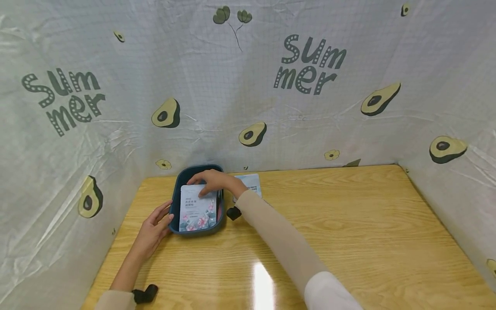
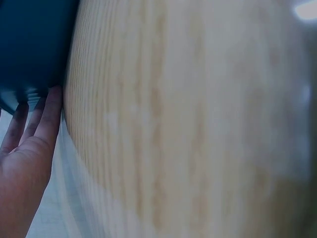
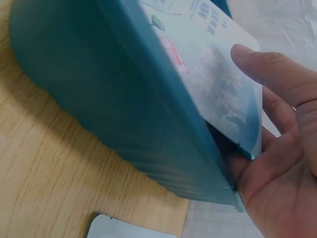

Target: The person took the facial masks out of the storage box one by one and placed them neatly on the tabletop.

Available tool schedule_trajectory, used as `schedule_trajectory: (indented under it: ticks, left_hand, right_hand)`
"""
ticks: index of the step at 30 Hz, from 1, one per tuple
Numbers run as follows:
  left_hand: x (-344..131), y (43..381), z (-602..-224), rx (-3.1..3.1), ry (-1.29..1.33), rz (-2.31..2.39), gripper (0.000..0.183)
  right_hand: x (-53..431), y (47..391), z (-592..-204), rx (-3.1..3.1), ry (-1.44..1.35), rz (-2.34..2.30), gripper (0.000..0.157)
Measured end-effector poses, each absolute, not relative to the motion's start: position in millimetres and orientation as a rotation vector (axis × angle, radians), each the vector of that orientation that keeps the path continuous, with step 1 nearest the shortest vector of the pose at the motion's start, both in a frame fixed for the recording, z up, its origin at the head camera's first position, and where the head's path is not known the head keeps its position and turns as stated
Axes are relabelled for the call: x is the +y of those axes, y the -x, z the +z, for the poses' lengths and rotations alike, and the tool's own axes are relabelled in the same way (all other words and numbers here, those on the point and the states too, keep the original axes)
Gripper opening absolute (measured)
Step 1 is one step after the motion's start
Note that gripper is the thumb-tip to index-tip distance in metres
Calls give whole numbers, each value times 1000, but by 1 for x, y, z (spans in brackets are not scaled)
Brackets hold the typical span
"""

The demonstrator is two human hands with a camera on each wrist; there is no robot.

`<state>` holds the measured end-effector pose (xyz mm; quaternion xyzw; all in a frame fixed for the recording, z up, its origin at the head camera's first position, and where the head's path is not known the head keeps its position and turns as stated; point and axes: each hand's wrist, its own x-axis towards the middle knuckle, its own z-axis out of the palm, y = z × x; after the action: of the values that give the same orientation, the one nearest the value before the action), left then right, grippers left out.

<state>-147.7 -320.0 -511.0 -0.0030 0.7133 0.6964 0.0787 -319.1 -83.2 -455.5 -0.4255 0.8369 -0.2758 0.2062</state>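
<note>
A dark blue plastic basket (image 1: 198, 233) stands on the table, with a white sachet printed with pink flowers (image 1: 193, 213) in its opening. My right hand (image 1: 214, 181) reaches over the far side and pinches the sachet's upper end. In the right wrist view, the thumb (image 3: 252, 57) lies on the sachet's front and other fingers are behind it. My left hand (image 1: 153, 230) touches the basket's left side. The left wrist view shows its fingers (image 2: 49, 116) stretched out against the basket's outer wall (image 2: 34, 44). What lies beneath the sachet is mostly hidden.
Just right of the basket, a pale blue-white packet (image 1: 249, 183) lies on the wooden table (image 1: 348, 228), partly covered by the right forearm. A white curtain printed with avocados (image 1: 252, 133) hangs behind and along both sides. Black wrist mounts (image 1: 146, 294) sit on both arms.
</note>
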Motion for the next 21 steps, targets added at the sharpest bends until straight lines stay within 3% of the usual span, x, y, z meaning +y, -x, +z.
schedule_trajectory:
  ticks: [6,16,21]
  left_hand:
    - [-321,148,-510,2139,42,2065,63]
    - [-320,148,-506,2146,24,2073,62]
    - [-320,144,-509,2151,26,2060,61]
  right_hand:
    - [-75,313,-452,2251,1209,-899,61]
    - [-70,283,-462,2371,1001,-1400,32]
    - [-67,268,-469,2325,1123,-1298,48]
